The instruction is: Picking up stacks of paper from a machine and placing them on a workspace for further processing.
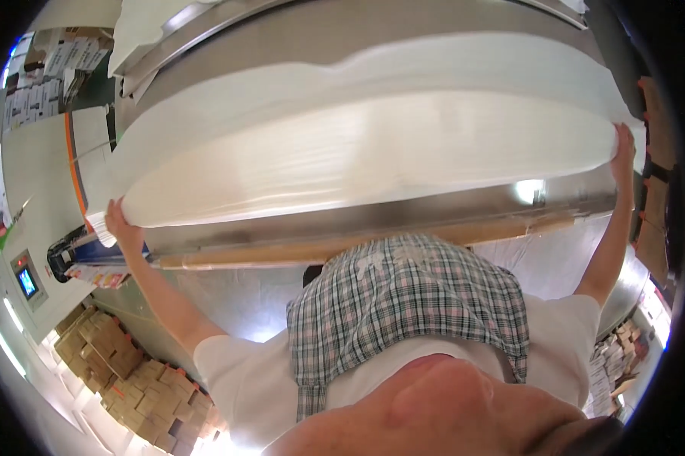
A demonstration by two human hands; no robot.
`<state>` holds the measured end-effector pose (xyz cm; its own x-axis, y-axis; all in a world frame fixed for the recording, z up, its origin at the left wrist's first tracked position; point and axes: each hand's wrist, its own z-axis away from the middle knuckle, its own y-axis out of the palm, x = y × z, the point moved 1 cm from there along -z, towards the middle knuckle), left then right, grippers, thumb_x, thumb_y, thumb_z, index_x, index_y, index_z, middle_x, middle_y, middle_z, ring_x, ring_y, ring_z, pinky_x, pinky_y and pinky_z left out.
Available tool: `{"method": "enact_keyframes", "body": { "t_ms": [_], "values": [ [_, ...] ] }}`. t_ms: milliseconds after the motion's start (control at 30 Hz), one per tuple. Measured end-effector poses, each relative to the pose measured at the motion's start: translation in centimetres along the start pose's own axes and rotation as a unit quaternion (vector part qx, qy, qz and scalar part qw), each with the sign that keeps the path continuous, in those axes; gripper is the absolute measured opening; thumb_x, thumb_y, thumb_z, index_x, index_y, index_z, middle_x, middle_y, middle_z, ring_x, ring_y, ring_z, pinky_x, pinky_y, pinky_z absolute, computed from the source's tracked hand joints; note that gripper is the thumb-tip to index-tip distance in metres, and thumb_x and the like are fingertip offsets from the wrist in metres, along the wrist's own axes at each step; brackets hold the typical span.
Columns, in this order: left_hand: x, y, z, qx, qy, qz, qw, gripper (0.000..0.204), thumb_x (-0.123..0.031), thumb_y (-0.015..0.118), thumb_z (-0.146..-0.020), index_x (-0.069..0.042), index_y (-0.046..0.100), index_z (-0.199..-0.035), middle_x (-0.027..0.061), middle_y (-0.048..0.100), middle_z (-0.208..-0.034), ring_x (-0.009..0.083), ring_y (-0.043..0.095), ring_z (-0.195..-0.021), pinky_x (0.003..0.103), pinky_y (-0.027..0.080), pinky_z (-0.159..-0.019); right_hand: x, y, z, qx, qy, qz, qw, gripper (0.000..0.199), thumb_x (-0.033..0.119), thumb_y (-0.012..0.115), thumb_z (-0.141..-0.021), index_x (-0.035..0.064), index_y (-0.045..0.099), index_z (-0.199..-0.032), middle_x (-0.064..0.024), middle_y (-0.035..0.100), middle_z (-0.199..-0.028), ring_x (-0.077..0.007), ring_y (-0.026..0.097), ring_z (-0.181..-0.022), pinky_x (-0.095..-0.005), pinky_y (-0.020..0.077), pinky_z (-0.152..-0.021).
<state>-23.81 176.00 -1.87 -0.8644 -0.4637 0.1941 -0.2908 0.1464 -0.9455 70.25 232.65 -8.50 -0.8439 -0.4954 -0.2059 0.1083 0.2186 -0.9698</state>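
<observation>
A long, wide stack of thin white sheets [373, 152] lies across a metal work surface, its layers showing as fine lines along the near side. The sheets could be foam or paper; I cannot tell which. At the left end, my left hand [123, 225] is closed around the stack's near corner, where layered edges stick out past the fingers. My right hand [623, 150] grips the opposite end with the arm stretched out wide. The undersides of both grips are hidden. Behind the stack, a paler white sheet [449, 61] spreads over the metal.
A metal table edge [403, 216] with a brown strip [282, 252] runs before my checked apron [411, 304]. On the left stands a machine cabinet [42, 175] with coloured buttons and a small screen [26, 282]. Cardboard boxes [141, 391] are piled at lower left.
</observation>
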Motion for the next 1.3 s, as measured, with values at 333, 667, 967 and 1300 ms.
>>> {"method": "enact_keyframes", "body": {
  "t_ms": [333,667,967,1300],
  "values": [
    [-2.8,2.2,12.2,0.153,-0.112,0.019,0.982,0.058,-0.013,0.065,-0.060,-0.018,0.050,-0.115,0.0138,0.044,-0.125,0.0296,0.034,-0.121,0.043,0.019,-0.104,5.3,0.8,12.0,0.084,0.050,-0.065,0.993,0.051,0.007,0.059,-0.071,0.0171,0.046,-0.119,-0.0131,0.037,-0.130,-0.0321,0.033,-0.122,-0.0420,0.0248,-0.101],
    [1.0,2.5,6.4,0.348,0.005,-0.047,0.936,0.057,-0.017,0.065,-0.064,-0.014,0.048,-0.118,0.0114,0.051,-0.112,0.0290,0.051,-0.102,0.043,0.039,-0.089,-0.3,1.0,5.6,0.369,-0.030,-0.061,0.927,0.069,-0.009,0.060,-0.053,0.0094,0.043,-0.117,-0.0153,0.044,-0.119,-0.0367,0.042,-0.112,-0.0393,0.0356,-0.095],
    [-0.7,12.8,-2.1,0.467,-0.152,0.096,0.866,0.045,0.000,0.043,-0.068,-0.014,0.059,-0.108,0.0166,0.060,-0.103,0.0317,0.056,-0.099,0.035,0.043,-0.086,1.7,7.5,-7.8,0.616,-0.036,0.096,0.781,0.056,-0.013,0.055,-0.060,0.0098,0.056,-0.111,-0.0144,0.059,-0.109,-0.0337,0.058,-0.094,-0.0380,0.0474,-0.076],
    [-16.7,-0.1,-2.1,0.067,-0.066,0.344,0.934,0.028,0.001,0.047,-0.079,-0.007,0.059,-0.104,0.0096,0.062,-0.103,0.0214,0.057,-0.099,0.030,0.041,-0.087,7.4,2.3,-7.6,0.343,-0.099,-0.303,0.883,0.058,0.003,0.055,-0.074,0.0094,0.039,-0.129,-0.0074,0.038,-0.134,-0.0208,0.036,-0.124,-0.0334,0.0289,-0.101]
  ]
}}
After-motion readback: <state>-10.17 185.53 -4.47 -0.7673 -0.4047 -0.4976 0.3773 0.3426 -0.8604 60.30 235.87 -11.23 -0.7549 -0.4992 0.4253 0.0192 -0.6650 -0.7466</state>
